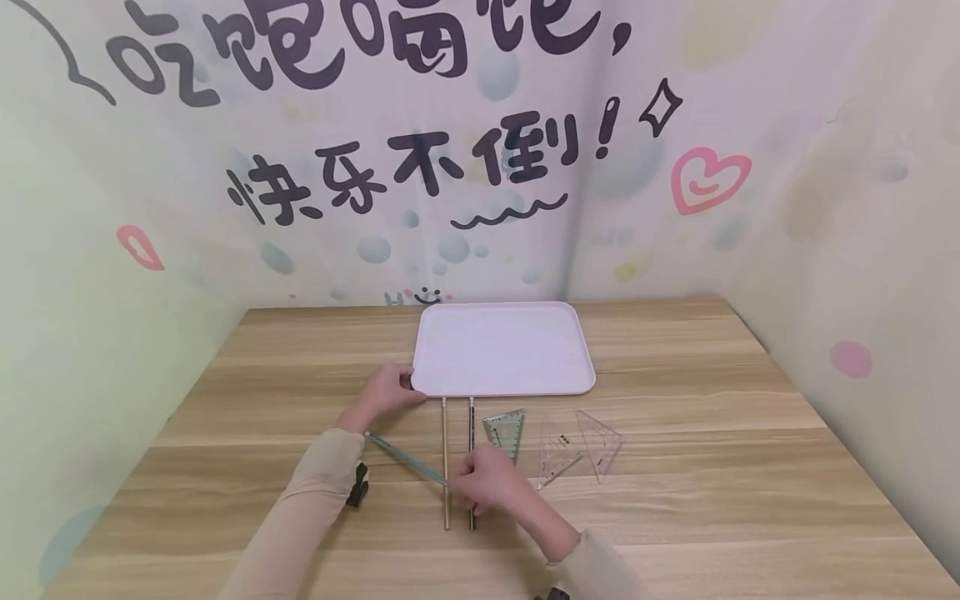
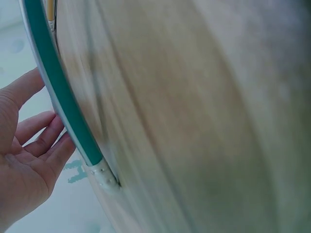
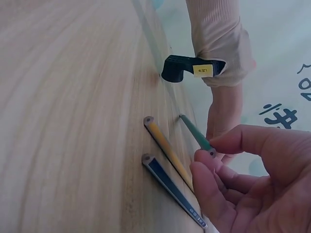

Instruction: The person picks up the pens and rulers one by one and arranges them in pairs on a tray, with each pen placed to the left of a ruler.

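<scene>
Green pencil (image 1: 407, 459) extends left from the right grip (image 1: 487, 477).

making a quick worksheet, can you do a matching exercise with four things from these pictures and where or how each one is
Column one
1. green pencil
2. yellow pencil
3. tray
4. left hand

Column two
A. white, beyond the pencils
B. at the tray's near left corner
C. lying alongside the dark pencil
D. pinched by the right hand

Right pairs: 1-D, 2-C, 3-A, 4-B
</scene>
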A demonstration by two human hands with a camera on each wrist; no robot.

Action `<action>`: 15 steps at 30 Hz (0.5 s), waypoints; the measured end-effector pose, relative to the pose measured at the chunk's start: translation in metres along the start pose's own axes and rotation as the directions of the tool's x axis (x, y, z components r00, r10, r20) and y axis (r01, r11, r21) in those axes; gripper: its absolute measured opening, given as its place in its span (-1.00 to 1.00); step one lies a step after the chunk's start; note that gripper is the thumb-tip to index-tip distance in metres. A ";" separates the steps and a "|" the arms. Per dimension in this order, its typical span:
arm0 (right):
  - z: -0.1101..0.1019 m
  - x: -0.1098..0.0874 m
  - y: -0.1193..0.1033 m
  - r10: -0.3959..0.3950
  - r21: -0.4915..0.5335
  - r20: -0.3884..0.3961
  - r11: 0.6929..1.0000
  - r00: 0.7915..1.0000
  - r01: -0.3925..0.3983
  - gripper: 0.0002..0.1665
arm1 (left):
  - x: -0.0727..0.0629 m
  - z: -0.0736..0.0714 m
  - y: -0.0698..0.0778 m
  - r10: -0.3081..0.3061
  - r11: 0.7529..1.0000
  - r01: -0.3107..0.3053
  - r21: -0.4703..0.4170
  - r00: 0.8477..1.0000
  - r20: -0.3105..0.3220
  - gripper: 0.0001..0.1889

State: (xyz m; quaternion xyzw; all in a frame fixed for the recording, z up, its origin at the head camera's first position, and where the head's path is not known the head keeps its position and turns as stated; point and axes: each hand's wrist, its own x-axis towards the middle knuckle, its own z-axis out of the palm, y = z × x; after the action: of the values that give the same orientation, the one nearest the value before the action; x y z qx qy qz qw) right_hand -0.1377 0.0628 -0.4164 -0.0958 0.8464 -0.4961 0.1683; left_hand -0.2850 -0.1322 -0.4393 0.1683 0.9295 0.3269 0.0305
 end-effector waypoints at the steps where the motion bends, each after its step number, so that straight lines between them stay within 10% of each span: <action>1: -0.001 0.000 0.001 0.010 0.024 0.008 1.000 1.000 -0.010 -0.86 | 0.000 0.000 0.000 0.003 1.000 -0.003 0.004 1.000 0.000 -0.82; 15: -0.009 0.001 0.017 0.130 0.272 0.105 0.950 0.986 -0.154 -0.84 | 0.000 0.000 0.001 0.009 1.000 -0.009 0.017 1.000 -0.001 -0.83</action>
State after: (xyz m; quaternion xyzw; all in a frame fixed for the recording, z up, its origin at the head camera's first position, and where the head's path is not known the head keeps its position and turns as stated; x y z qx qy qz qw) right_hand -0.1414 0.0776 -0.4270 -0.0312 0.7647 -0.5925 0.2514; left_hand -0.2851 -0.1318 -0.4389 0.1727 0.9314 0.3194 0.0271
